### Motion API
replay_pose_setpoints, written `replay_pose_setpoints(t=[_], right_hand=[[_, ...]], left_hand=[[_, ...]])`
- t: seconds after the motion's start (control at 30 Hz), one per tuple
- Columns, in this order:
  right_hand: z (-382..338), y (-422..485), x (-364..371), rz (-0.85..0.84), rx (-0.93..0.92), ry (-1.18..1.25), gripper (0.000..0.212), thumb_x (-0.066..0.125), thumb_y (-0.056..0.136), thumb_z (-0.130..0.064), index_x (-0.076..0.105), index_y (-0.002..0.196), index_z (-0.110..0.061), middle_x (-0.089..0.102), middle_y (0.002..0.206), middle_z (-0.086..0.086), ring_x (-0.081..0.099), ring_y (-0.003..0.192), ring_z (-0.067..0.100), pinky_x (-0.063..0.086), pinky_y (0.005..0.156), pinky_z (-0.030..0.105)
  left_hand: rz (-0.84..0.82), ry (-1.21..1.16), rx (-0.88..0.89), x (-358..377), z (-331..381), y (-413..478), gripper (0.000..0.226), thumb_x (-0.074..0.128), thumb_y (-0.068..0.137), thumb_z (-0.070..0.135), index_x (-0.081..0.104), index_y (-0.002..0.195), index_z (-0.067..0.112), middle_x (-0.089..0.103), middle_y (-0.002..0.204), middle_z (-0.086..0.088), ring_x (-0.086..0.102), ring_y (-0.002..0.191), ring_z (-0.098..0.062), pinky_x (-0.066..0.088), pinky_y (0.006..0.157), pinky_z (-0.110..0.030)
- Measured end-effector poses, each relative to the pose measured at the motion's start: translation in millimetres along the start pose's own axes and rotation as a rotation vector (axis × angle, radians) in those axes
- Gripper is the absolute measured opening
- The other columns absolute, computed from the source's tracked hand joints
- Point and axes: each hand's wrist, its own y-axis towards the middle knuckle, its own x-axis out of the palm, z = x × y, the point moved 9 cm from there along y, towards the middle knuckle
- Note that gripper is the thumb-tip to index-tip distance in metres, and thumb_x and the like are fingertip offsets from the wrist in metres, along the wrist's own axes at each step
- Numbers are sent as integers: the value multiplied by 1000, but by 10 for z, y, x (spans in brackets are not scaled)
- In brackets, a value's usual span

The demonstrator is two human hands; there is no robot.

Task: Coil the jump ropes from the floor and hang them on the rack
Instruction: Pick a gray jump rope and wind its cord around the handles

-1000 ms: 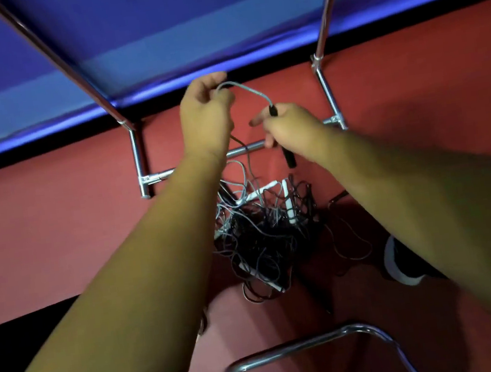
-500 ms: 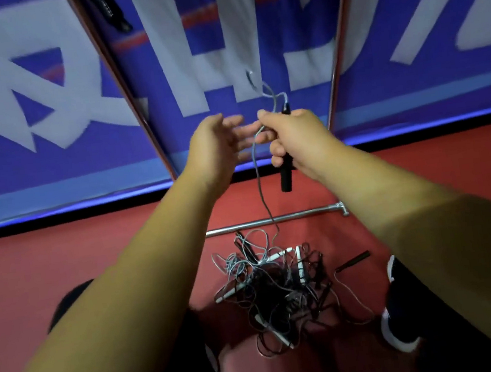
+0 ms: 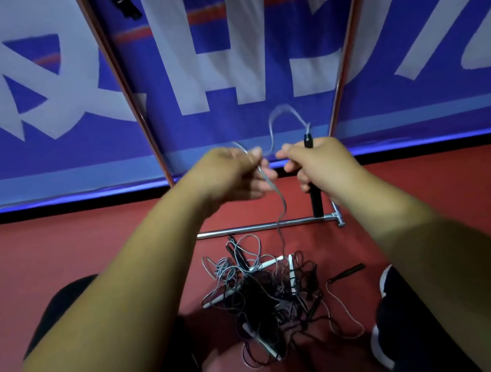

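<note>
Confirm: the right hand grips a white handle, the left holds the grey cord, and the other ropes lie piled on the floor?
Not quite: in the head view the handle in the right hand is black, not white. The left hand holds the grey cord, and the other ropes lie piled on the floor.

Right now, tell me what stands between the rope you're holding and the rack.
Nothing solid stands before the rack uprights. The snag is below: the gray cord pinched in the left hand runs down into the tangled pile. The right hand grips its black handle.
</note>
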Motion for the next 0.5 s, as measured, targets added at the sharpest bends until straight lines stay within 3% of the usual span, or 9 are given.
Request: replay_pose_setpoints(t=[0.1,0.17,0.3,0.4,0.5], right_hand=[[151,54,225,-151,68,-110,23,62,102,-22,77,93,-8,77,91,14,48,48,15,48,51,31],[106,122,363,-244,64,-117,27,60,104,-27,82,97,-13,78,97,8,50,52,13,51,54,32],[52,239,544,-365,-8,-138,21,63,106,-32,80,106,-19,72,89,2,49,58,13,46,52,30],[11,321,545,-322,-30,-71,23,62,107,-26,77,101,-10,74,81,5,46,54,14,42,49,28],[-49,401,479,-236,18,86,24,60,107,-23,74,99,-5,72,74,7,42,51,14,37,46,27]], left_hand=[[145,-259,40,-279,142,166,25,54,108,33,64,105,10,80,101,-9,78,81,-22,64,68,-34],[218,-401,29,-398,149,280,25,53,109,35,63,103,12,81,95,-4,78,78,-18,63,65,-31],[292,-640,7,-546,96,453,34,45,111,36,63,101,9,79,83,-1,78,74,-14,64,65,-28],[293,-647,-31,-545,22,529,43,37,114,38,62,111,3,80,89,-6,79,85,-18,65,76,-33],[256,-443,-89,-479,-64,592,31,38,109,15,59,126,1,77,113,-16,77,101,-29,61,90,-43]])
